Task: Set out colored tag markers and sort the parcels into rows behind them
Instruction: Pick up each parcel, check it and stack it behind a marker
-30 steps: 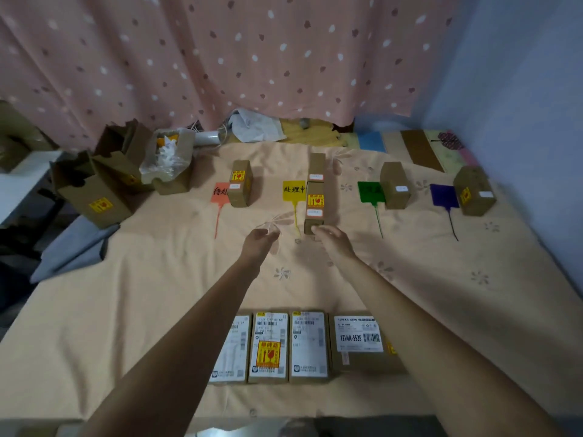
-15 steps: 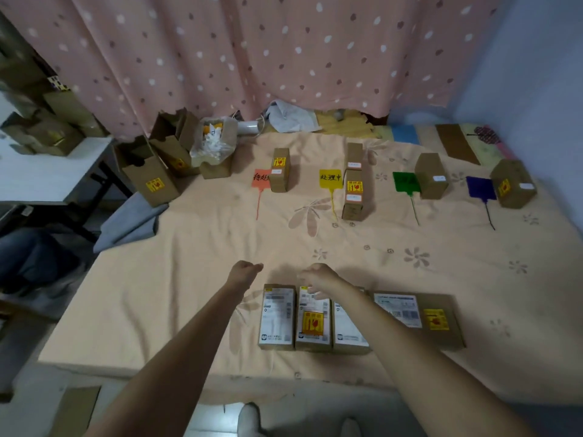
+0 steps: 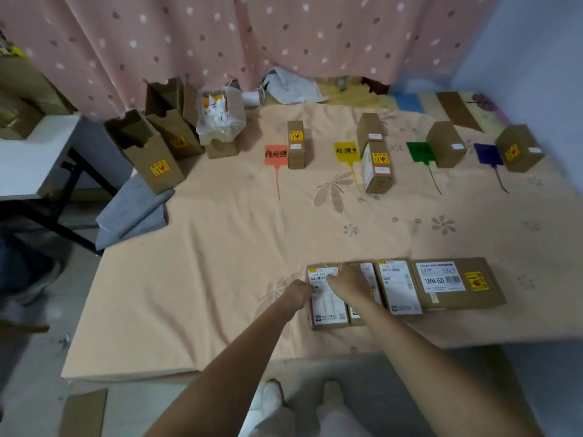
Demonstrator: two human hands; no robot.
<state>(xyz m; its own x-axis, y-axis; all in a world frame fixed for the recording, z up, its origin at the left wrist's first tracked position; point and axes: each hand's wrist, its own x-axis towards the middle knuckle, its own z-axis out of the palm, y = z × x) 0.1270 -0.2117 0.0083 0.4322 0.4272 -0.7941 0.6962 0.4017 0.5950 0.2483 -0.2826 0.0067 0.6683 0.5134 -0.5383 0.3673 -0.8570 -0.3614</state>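
Four colored tags lie in a line on the peach sheet: red [image 3: 276, 154], yellow [image 3: 346, 152], green [image 3: 419, 152], purple [image 3: 488, 154]. Upright parcels stand by them: one by red [image 3: 296, 145], two by yellow [image 3: 377, 167], one by green [image 3: 444, 143], one by purple [image 3: 519, 148]. Several flat parcels lie in a row near the front edge. My left hand [image 3: 299, 291] is curled at the left edge of the leftmost parcel [image 3: 328, 305] and seems to pinch a thin white tag. My right hand [image 3: 350, 279] lies curled over the second parcel [image 3: 367, 279], hiding most of it.
Open cardboard boxes [image 3: 151, 152] and a plastic bag of white tags [image 3: 220, 116] stand at the back left. A white table [image 3: 28, 152] is at the far left, a grey cloth [image 3: 132, 212] beside the bed. My feet [image 3: 274, 398] stand at the bed's front edge.
Both hands drew back from the yellow tag's row to the near row of flat parcels. My view shifted back and left, with the left hand still curled around the thin white tag.
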